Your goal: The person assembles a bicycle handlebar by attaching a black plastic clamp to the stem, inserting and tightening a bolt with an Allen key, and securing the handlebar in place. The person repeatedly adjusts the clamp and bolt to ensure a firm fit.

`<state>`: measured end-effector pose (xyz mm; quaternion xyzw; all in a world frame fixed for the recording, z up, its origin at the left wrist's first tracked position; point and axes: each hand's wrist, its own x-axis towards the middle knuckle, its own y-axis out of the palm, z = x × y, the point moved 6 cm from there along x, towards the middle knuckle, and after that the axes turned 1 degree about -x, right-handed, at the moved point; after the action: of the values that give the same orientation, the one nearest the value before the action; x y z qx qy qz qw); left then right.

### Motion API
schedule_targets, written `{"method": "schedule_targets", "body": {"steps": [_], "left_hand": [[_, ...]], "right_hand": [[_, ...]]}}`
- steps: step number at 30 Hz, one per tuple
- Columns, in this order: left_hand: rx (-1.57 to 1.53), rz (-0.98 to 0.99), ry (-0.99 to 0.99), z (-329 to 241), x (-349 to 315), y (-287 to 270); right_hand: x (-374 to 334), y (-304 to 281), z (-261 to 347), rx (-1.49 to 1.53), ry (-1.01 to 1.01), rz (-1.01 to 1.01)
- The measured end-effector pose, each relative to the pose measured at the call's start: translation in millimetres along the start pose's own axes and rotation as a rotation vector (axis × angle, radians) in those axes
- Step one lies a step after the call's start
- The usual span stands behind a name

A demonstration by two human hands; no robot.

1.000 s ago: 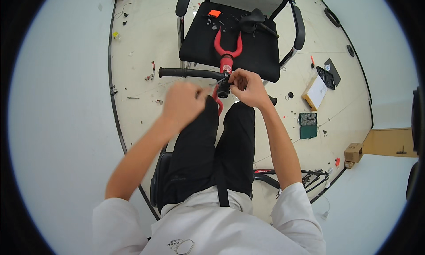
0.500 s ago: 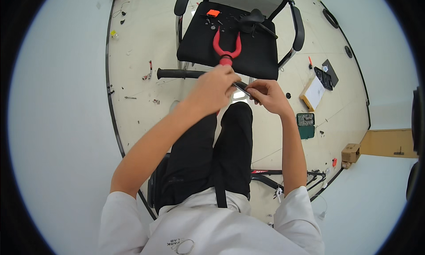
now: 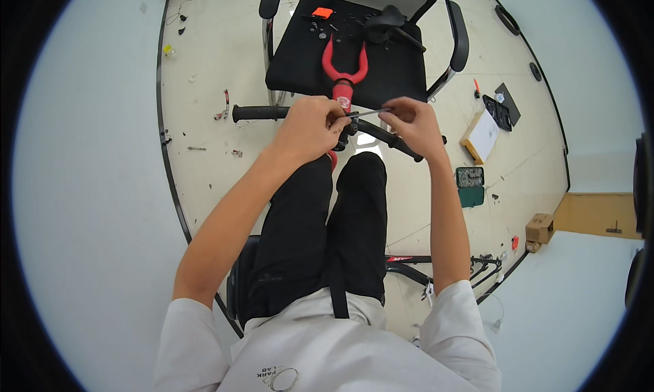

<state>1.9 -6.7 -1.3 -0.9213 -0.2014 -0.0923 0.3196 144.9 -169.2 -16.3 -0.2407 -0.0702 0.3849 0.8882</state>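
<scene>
A thin grey metal rod (image 3: 368,113), which looks like a hex key, spans the gap between my hands. My right hand (image 3: 417,130) pinches its right end between thumb and fingertips. Closed fingers of my left hand (image 3: 310,128) meet its other end, and that tip is hidden. Just below lies a black bicycle handlebar (image 3: 385,134) with rubber grips, its middle partly covered by my left hand. A red bicycle fork (image 3: 345,79) rests on the chair seat with its two legs pointing away; its tube reaches down to the handlebar's middle.
The black office chair (image 3: 300,68) also carries a bicycle saddle (image 3: 385,24), an orange piece (image 3: 322,13) and small metal parts. On the floor at right are a green case (image 3: 470,196), a white-topped box (image 3: 480,141) and a black tool case (image 3: 498,113). A bicycle frame (image 3: 409,269) lies beside my legs.
My right hand has moved up, away from the handlebar's right side. The rod now lies nearly level between both hands. The handlebar's right end has come into sight.
</scene>
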Motion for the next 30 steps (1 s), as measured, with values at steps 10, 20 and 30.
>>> {"method": "schedule_targets", "body": {"steps": [10,20,30], "left_hand": [[-0.083,-0.214,-0.079,-0.6,-1.6,3.1],[-0.13,0.081,-0.149,-7.4,7.9,10.8],[-0.114,0.334,0.049,2.3,27.0,25.6]], "right_hand": [[32.0,45.3,16.4,0.421,0.092,0.069],[-5.3,15.6,21.9,0.202,0.014,0.031],[-40.1,5.5,36.9,-0.299,-0.104,-0.138]]}}
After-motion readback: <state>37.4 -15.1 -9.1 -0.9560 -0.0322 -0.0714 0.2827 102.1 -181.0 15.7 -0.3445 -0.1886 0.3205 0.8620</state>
